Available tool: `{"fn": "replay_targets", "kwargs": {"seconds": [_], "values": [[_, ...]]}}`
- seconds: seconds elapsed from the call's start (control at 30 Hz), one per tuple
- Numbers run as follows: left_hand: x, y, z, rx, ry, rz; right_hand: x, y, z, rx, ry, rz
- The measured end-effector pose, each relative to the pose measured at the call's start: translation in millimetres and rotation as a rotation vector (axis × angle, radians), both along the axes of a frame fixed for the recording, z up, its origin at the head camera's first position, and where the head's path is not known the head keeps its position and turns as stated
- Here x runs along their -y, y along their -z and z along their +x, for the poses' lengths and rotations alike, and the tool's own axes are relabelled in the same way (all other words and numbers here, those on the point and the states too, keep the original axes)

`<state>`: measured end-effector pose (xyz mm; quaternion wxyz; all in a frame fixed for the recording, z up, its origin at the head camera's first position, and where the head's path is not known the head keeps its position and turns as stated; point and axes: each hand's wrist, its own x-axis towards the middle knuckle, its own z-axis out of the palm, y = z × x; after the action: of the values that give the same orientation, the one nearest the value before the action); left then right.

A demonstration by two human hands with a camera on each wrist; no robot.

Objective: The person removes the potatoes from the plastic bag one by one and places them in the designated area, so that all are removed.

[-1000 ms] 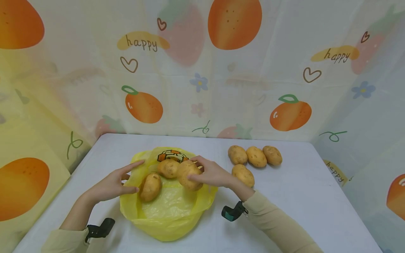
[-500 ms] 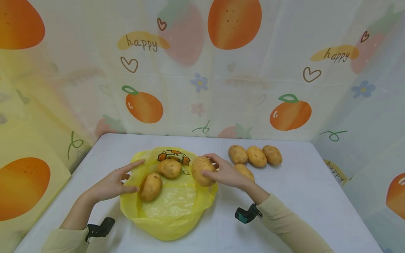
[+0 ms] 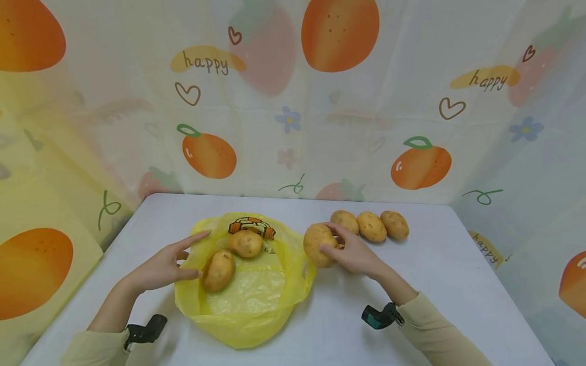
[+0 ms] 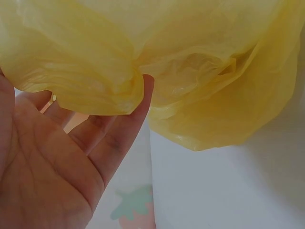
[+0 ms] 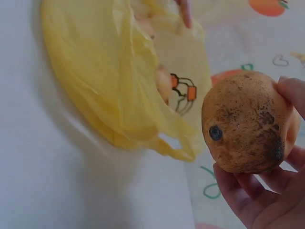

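My right hand [image 3: 359, 254] grips a large potato [image 3: 319, 246] off the right rim of a yellow plastic bag [image 3: 242, 325]. Dark blotches and a black round spot mark this potato [image 5: 243, 124] in the right wrist view. Inside the spread bag lie two potatoes, one at the back [image 3: 245, 244] and one at the left [image 3: 218, 271]. With thumb and index finger wide apart, my left hand [image 3: 157, 267] rests against the bag's left side. In the left wrist view its fairly straight fingers [image 4: 125, 131] touch the thin plastic.
Behind my right hand, a row of potatoes [image 3: 371, 226] sits at the back right of the white table [image 3: 435, 295]. Another one near them is mostly hidden by that hand. A fruit-print curtain [image 3: 256, 117] hangs along the table's back edge.
My right hand has carried the potato rightward, from above the bag's inside to beyond its right rim. The left hand and the two potatoes in the bag look still.
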<state>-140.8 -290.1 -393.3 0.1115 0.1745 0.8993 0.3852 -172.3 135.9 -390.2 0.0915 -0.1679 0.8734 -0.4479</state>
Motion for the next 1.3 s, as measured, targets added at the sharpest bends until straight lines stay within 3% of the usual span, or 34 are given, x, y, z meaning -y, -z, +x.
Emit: {"fn": "replay_targets", "kwargs": {"seconds": [0.83, 1.3], "values": [[-0.5, -1.1, 1.1, 0.018, 0.001, -0.020, -68.8, 8.2, 14.5, 0.055, 0.171, -0.192], [-0.9, -1.2, -0.2, 0.012, 0.016, 0.017, -98.2, 29.0, 9.1, 0.047, 0.253, -0.177]]}}
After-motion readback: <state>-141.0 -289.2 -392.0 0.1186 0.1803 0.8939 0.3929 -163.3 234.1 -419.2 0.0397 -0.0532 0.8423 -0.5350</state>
